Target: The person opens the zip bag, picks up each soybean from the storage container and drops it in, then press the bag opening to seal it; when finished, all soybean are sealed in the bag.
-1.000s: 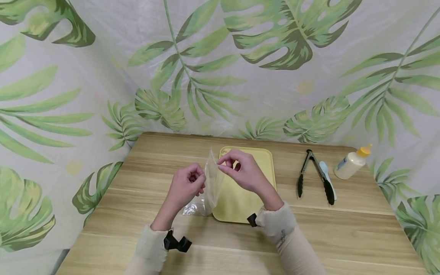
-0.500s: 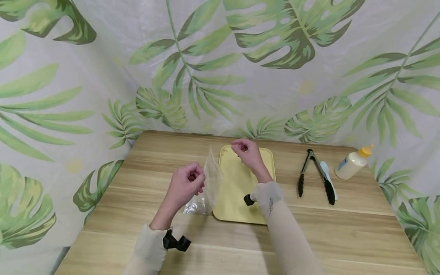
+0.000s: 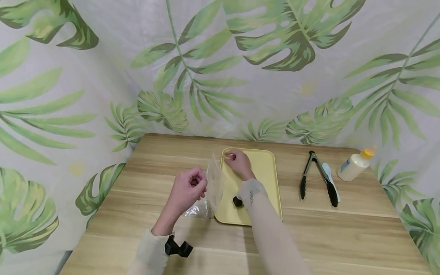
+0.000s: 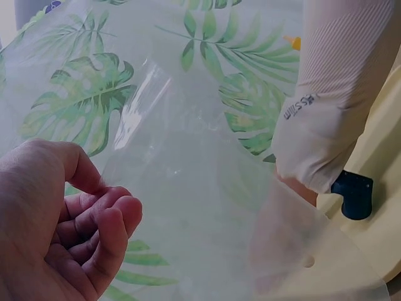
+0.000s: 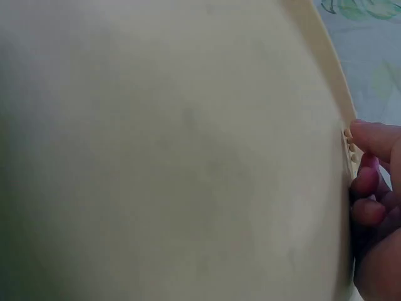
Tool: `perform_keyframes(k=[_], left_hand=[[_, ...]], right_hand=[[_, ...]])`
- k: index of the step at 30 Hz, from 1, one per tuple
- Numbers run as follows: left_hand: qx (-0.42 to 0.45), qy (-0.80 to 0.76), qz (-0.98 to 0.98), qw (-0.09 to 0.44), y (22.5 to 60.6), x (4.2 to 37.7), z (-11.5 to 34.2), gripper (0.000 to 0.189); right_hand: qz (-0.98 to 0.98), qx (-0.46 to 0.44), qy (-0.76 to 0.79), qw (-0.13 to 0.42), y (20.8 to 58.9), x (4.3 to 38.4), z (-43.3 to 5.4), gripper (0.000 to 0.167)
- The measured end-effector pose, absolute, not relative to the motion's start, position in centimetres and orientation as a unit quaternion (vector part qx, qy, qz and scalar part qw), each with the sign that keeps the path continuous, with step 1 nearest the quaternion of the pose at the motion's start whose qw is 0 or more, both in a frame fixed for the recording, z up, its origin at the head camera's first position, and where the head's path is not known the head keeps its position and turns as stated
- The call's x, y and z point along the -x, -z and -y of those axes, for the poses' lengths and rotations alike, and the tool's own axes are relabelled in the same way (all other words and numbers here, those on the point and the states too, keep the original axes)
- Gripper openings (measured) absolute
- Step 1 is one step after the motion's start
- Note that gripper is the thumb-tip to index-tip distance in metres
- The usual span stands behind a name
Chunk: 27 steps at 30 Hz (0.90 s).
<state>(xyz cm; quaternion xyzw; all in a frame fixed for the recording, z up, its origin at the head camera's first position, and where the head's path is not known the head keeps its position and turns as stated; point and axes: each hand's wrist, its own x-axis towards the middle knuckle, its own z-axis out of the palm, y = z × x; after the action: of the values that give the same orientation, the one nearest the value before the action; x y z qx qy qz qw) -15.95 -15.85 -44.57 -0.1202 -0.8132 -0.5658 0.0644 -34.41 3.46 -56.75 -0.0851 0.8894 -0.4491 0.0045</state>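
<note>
My left hand [image 3: 187, 188] pinches the edge of a clear plastic bag [image 3: 215, 187], thumb against curled fingers. The bag stands up beside the left edge of the yellow tray [image 3: 264, 179], and its shiny lower part lies on the table. In the left wrist view, a small round tan bean-like piece [image 4: 308, 261] shows at the bag. My right hand [image 3: 239, 165] is low over the tray's far left corner. Several small tan beans [image 5: 349, 148] lie there at its fingertips in the right wrist view; I cannot tell whether one is pinched.
Black-tipped metal tongs [image 3: 313, 175] lie spread on the wooden table [image 3: 144, 183] right of the tray. Beside them are a pale blue spoon [image 3: 328, 173] and a white bottle [image 3: 352, 168] with an orange cap. A leaf-print curtain [image 3: 206, 76] hangs behind the table.
My right hand has left the bag's mouth, swung over the tray and come down at the beans in its far left corner. My left hand keeps its hold on the bag.
</note>
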Motion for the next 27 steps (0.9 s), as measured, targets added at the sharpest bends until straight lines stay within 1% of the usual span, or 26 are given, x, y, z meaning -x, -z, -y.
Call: perform_keyframes(k=[5, 13, 20, 27], left_hand=[[0.120, 0.566, 0.813, 0.064, 44.73, 15.92, 15.76, 0.018], [0.120, 0.567, 0.812, 0.069, 44.69, 16.09, 15.73, 0.019], [0.118, 0.568, 0.812, 0.072, 44.56, 15.96, 15.85, 0.018], [0.122, 0.563, 0.814, 0.074, 44.52, 15.84, 15.97, 0.018]], right_hand=[[-0.907, 0.085, 0.412, 0.001, 56.40, 34.41, -3.03, 0.019], [-0.910, 0.079, 0.407, -0.002, 55.94, 34.24, -3.23, 0.008], [-0.908, 0.082, 0.410, 0.000, 56.15, 34.21, -3.46, 0.008], [-0.900, 0.091, 0.425, 0.018, 55.94, 34.00, -3.55, 0.010]])
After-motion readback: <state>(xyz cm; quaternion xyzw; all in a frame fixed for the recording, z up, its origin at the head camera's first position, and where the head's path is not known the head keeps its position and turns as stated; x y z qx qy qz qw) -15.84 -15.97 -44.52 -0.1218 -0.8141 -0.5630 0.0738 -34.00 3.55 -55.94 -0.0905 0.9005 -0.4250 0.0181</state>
